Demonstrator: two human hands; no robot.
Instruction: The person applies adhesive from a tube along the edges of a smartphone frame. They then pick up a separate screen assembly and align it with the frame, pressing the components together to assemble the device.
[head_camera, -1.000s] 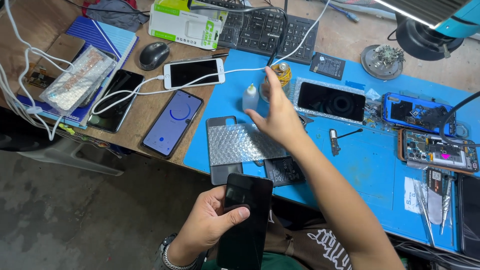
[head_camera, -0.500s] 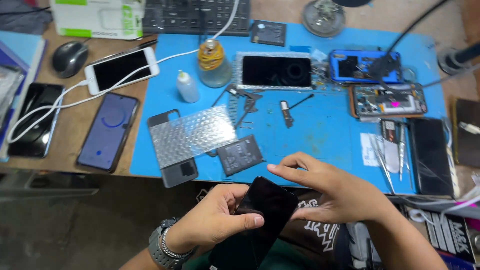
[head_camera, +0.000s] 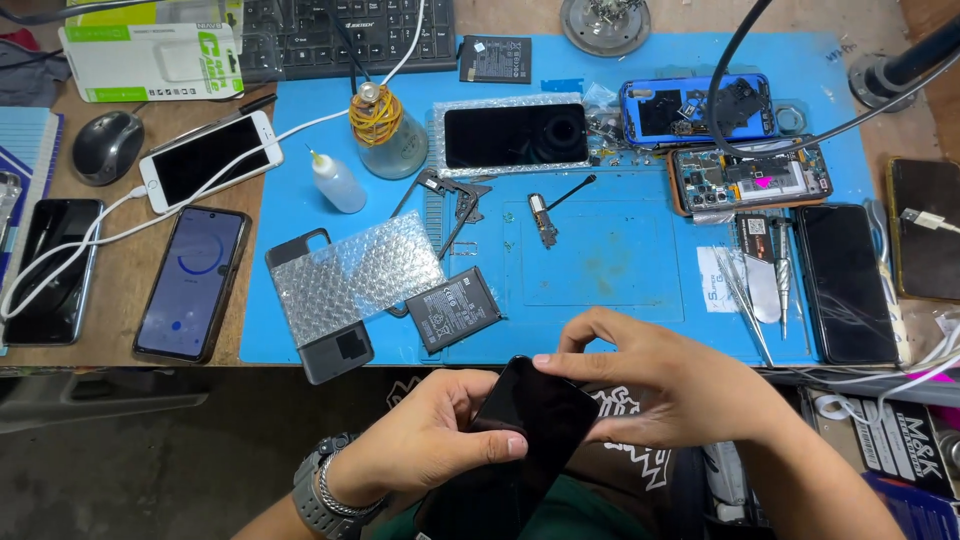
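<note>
You hold a black phone (head_camera: 520, 440) in both hands, low in the view, just in front of the near edge of the blue work mat (head_camera: 620, 270) and over your lap. Your left hand (head_camera: 440, 440) is curled around its left edge, thumb lying across the dark glass and fingers tucked underneath; a grey wristwatch (head_camera: 320, 490) sits on that wrist. Your right hand (head_camera: 670, 390) is closed over the phone's upper right corner, index finger pressing along the top edge and the other fingers bent above it. The phone is tilted, its top corner pointing toward the mat and its lower end hidden against your dark clothing.

On the mat just beyond your hands lies a loose black battery (head_camera: 452, 308), touching a sheet of bubble wrap (head_camera: 358, 275) that covers part of a dark phone back cover (head_camera: 335, 345). Farther up stand a small white squeeze bottle (head_camera: 335, 182) and a glass bottle (head_camera: 385, 130) with yellow bands around its neck, beside a dark screen panel (head_camera: 515, 135) resting on bubble wrap. To the right sit two opened phones: one in a blue case (head_camera: 695, 108) and one with its circuit board bare (head_camera: 750, 178). On the wooden table to your left, a white phone (head_camera: 210, 160) is plugged into a white cable, near a grey mouse (head_camera: 107, 145)
</note>
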